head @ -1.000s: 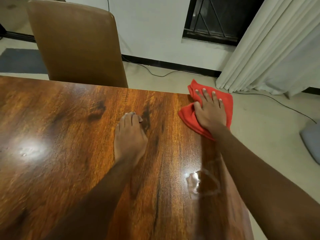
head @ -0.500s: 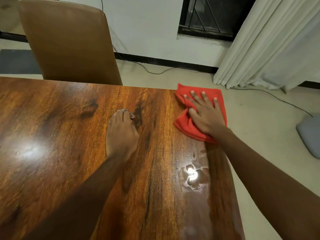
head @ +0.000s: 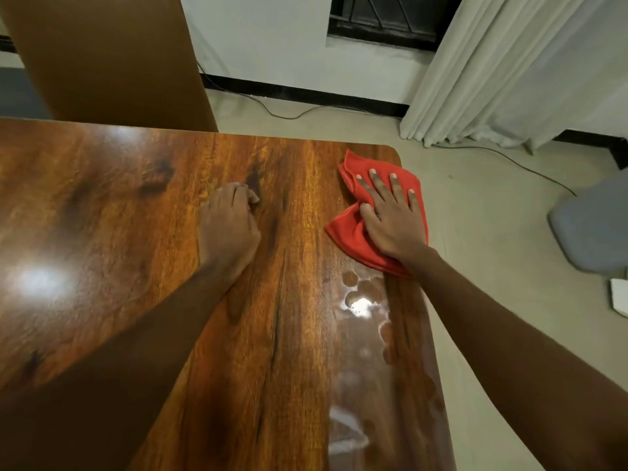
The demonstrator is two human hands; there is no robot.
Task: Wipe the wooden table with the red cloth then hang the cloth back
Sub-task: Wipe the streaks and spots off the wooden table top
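Observation:
The glossy wooden table (head: 102, 215) fills the left and middle of the head view. A crumpled red cloth (head: 345, 231) lies near its far right corner, partly over the right edge. My right hand (head: 390, 215) presses flat on the cloth, fingers spread and thumb against a fold. My left hand (head: 227, 226) rests on the bare wood to the left of the cloth, fingers curled under, holding nothing. A wet streak (head: 360, 304) runs along the table's right side towards me from the cloth.
A brown chair back (head: 108, 59) stands behind the table's far edge. White curtains (head: 509, 69) hang at the right. A cable (head: 289, 113) trails on the floor, with a grey object (head: 591, 226) and a white one (head: 618, 297) at the far right.
My right hand has pulled the cloth back towards me from the far corner, leaving a wet trail. My left hand's fingers have curled under. The view has shifted downward.

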